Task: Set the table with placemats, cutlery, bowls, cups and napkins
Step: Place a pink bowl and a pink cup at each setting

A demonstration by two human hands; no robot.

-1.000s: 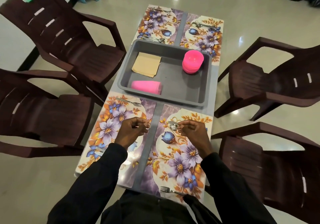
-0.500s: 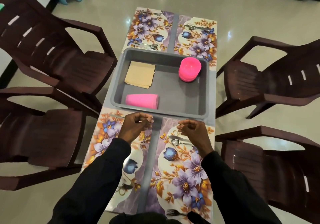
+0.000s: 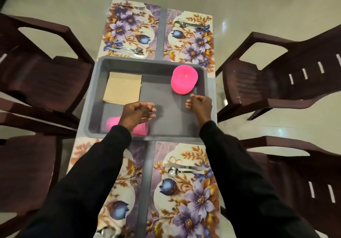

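Head view: dark brown chairs (image 3: 36,83) stand left of the tabletop (image 3: 147,173). In the grey tray (image 3: 166,123), tan napkins (image 3: 122,87) lie flat in the far-left corner. The pink cups (image 3: 142,130) lie on their side at the near left, partly hidden under the left hand (image 3: 137,113). That hand hovers over the tray, fingers (image 3: 150,109) loosely curled, holding nothing. The pink bowls (image 3: 184,80) are stacked at the tray's far right. The right hand (image 3: 200,104) hangs just beside them, loosely curled and empty. A knife and spoon (image 3: 186,169) lie on the near-right placemat (image 3: 193,201)
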